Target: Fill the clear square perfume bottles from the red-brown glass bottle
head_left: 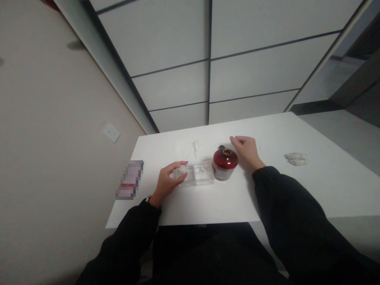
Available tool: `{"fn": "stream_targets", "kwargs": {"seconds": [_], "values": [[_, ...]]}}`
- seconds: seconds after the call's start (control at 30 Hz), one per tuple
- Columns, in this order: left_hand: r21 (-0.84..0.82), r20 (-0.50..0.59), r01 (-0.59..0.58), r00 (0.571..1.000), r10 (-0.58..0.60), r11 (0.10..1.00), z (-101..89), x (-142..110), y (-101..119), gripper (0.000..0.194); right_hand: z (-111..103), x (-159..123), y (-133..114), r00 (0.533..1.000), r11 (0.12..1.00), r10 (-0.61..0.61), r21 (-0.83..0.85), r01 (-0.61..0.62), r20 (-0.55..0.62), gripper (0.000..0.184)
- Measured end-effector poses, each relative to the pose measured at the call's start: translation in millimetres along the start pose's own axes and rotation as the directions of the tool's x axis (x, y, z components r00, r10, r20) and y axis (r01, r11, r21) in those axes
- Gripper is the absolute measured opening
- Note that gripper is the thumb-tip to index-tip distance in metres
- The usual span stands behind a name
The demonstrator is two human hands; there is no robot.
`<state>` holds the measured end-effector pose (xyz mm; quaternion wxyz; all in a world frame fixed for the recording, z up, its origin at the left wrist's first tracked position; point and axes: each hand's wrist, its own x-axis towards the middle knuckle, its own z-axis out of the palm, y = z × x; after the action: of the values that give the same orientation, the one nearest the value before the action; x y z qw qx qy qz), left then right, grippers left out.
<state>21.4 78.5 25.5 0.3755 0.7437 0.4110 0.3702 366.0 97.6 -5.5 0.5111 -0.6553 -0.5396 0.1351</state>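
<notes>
just left of the right hand (246, 149), fingers curled, seemingly empty, stands an upright red bottle (225, 163), the left hand (171, 177) pinching a clear piece (182, 169).

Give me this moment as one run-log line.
left hand: pinching small clear piece at divided clear container | right hand: curled, beside red bottle | bottle: upright, mouth open, right of container

two hands (167, 182), two sleeves (289, 202), one worktop (208, 208), one bottle (223, 162), one clear box (204, 183) with two compartments (190, 179), one small clear piece (183, 170), one black piece (221, 147), one thin pale piece (195, 149), one crumpled wad (297, 158), one blurred item (130, 180), one socket (111, 133).
</notes>
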Motion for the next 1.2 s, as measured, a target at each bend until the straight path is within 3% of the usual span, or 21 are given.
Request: {"fn": "stream_targets", "kwargs": {"seconds": [0.37, 0.43, 0.53, 0.6, 0.7, 0.77, 0.83, 0.9, 0.97, 1.0, 1.1, 1.2], "values": [[0.003, 0.07, -0.018, 0.997, 0.018, 1.0, -1.9, 0, -7, 0.028, 0, -1, 0, 1.0, 1.0, 0.001, 0.004, -0.001, 0.007, 0.05], [-0.039, 0.091, -0.046, 0.995, 0.05, 0.998, -1.6, 1, -16, 0.051, 0, -1, 0, 1.0, 1.0, 0.002, 0.006, -0.002, 0.009, 0.05], [-0.122, 0.074, -0.173, 0.98, 0.183, 0.977, -1.4, 2, -32, 0.118, 0, -1, -1, 1.0, 1.0, 0.002, 0.013, -0.002, 0.01, 0.051], [-0.129, -0.007, -0.237, 0.971, 0.238, 0.963, -3.9, 3, -38, 0.135, 0, -1, -1, 1.0, 1.0, 0.003, 0.021, -0.003, 0.007, 0.051], [-0.054, -0.198, -0.188, 0.965, 0.174, 0.981, -14.0, 14, -32, 0.1, 1, 0, 0, 1.0, 0.999, 0.002, 0.032, -0.002, 0.006, 0.051], [0.009, -0.217, -0.081, 0.973, 0.081, 0.997, -22.8, 31, -18, 0.071, 2, 1, 1, 1.0, 0.999, 0.001, 0.036, -0.001, 0.006, 0.051], [0.045, -0.059, 0.005, 0.998, -0.003, 0.999, -29.1, 56, -1, 0.056, 2, 1, 2, 1.0, 0.999, 0.0, 0.036, 0.0, 0.007, 0.051], [0.121, 0.114, 0.036, 0.992, -0.05, 0.992, -29.1, 87, 16, 0.052, 2, 2, 2, 1.0, 0.999, 0.0, 0.036, -0.001, 0.009, 0.051], [0.33, 0.265, 0.052, 0.953, -0.145, 0.943, -21.0, 120, 28, 0.056, 2, 2, 3, 1.0, 0.999, 0.002, 0.035, -0.003, 0.012, 0.051], [0.458, 0.341, 0.048, 0.913, -0.226, 0.887, -14.0, 134, 31, 0.057, 1, 2, 3, 1.0, 0.999, 0.003, 0.034, -0.004, 0.011, 0.051], [0.569, 0.403, 0.033, 0.86, -0.313, 0.822, 12.8, 169, 29, 0.054, 1, 3, 4, 1.0, 0.999, 0.005, 0.035, -0.005, 0.006, 0.05], [0.634, 0.403, -0.015, 0.86, -0.313, 0.773, 35.4, 185, 20, 0.046, 1, 5, 5, 1.0, 0.999, 0.014, 0.032, -0.013, -0.002, 0.049]]}}
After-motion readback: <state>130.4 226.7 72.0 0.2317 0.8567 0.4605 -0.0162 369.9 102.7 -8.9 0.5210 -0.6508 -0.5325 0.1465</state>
